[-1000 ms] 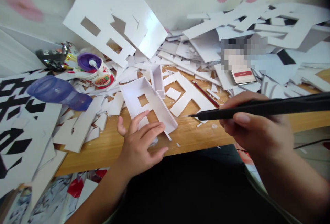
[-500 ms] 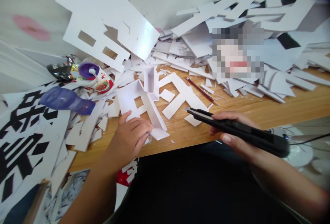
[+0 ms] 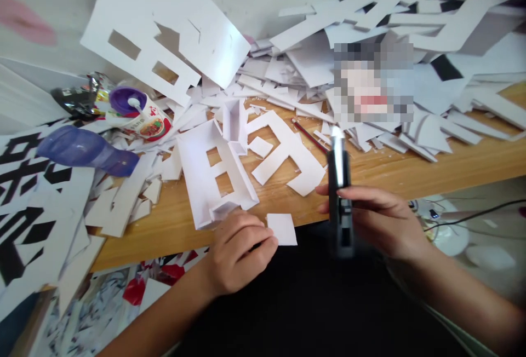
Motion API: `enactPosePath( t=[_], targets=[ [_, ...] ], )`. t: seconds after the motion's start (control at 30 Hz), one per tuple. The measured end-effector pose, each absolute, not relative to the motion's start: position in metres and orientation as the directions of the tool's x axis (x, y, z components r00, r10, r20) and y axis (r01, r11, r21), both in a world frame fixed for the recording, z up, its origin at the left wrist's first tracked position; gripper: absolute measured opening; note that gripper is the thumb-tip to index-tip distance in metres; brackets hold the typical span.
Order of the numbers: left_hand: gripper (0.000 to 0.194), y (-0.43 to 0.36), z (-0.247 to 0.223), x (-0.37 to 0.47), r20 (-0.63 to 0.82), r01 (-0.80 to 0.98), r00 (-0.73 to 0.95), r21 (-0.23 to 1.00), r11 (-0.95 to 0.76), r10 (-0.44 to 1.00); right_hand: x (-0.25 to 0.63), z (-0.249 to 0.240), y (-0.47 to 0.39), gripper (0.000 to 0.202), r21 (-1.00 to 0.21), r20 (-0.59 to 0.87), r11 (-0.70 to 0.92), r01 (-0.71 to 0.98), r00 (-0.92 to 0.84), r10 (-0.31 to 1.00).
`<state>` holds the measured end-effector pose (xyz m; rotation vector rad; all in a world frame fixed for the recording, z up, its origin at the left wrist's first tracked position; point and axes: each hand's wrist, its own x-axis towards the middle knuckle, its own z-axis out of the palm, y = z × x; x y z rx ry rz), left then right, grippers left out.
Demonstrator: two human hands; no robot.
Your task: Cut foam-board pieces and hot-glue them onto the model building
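My left hand (image 3: 245,247) is closed in a pinch on a small square white foam board piece (image 3: 283,230) at the table's front edge. My right hand (image 3: 382,217) grips a black box cutter (image 3: 341,203), its bright blade pointing away from me over the table. Just behind my left hand stands a white foam board letter form (image 3: 191,182) with low side walls and two rectangular openings. To its right lies a flat white foam board cutout (image 3: 283,146). A dark red pencil (image 3: 306,134) rests behind that cutout.
White foam board scraps (image 3: 304,61) are heaped along the back. At left lie a purple bottle-shaped object (image 3: 88,151), a white cup (image 3: 150,123) and sheets with black characters (image 3: 30,231). Below the wooden table (image 3: 164,242) at lower left are more scraps (image 3: 94,302).
My left hand has left the letter form and come nearer to me, now with a small square piece. The cutter in my right hand has swung from pointing left to pointing away.
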<state>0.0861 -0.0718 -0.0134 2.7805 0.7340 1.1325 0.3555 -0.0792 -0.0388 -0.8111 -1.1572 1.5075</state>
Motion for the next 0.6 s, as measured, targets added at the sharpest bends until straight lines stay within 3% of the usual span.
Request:
enactPosePath(
  t=[0.1,0.17,0.23,0.33,0.4,0.47,0.6],
  targets=[
    [0.021,-0.070,-0.029,0.096,0.710,0.382,0.563,0.231,-0.895,0.423,0.363,-0.032,-0.085,0.010,-0.923,0.129,0.037,-0.383,-0.217,0.968],
    [0.020,-0.068,-0.035,0.104,0.739,0.380,0.537,0.221,-0.898,0.408,0.368,-0.027,-0.090,0.005,-0.954,0.138,0.091,-0.285,-0.151,0.979],
    [0.020,-0.066,-0.039,0.113,0.757,0.387,0.521,0.202,-0.900,0.394,0.371,-0.022,-0.097,0.019,-0.988,0.135,0.127,-0.089,-0.101,0.986],
    [0.018,-0.063,-0.044,0.125,0.759,0.403,0.512,0.201,-0.893,0.402,0.375,-0.014,-0.111,0.056,-0.951,0.145,0.177,0.254,-0.138,0.980],
    [0.018,-0.062,-0.047,0.131,0.751,0.410,0.508,0.219,-0.885,0.421,0.376,-0.009,-0.121,0.071,-0.840,0.131,0.216,0.497,-0.202,0.971],
    [0.020,-0.061,-0.048,0.135,0.745,0.414,0.506,0.232,-0.880,0.435,0.375,-0.005,-0.130,0.070,-0.676,0.116,0.260,0.690,-0.249,0.962],
    [0.018,-0.060,-0.048,0.140,0.746,0.432,0.485,0.249,-0.867,0.456,0.366,-0.002,-0.143,0.066,-0.444,0.124,0.298,0.845,-0.272,0.954]
  ],
)
